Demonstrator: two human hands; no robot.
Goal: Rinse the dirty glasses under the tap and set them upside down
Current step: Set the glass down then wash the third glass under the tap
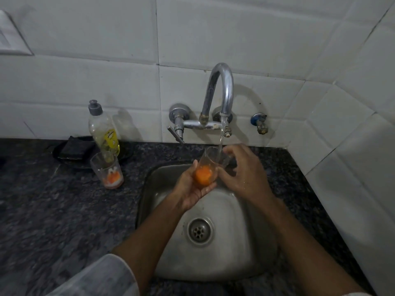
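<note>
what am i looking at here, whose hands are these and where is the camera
There is one picture, from a camera worn on a person's head, looking down at their own bare hands; there is no machine. The left hand holds a glass with orange residue under the running tap, over a steel sink. The right hand is at the glass's rim. On the dark counter to the left stand a second dirty glass, upright, a soap bottle and a dark sponge on a dish.
</note>
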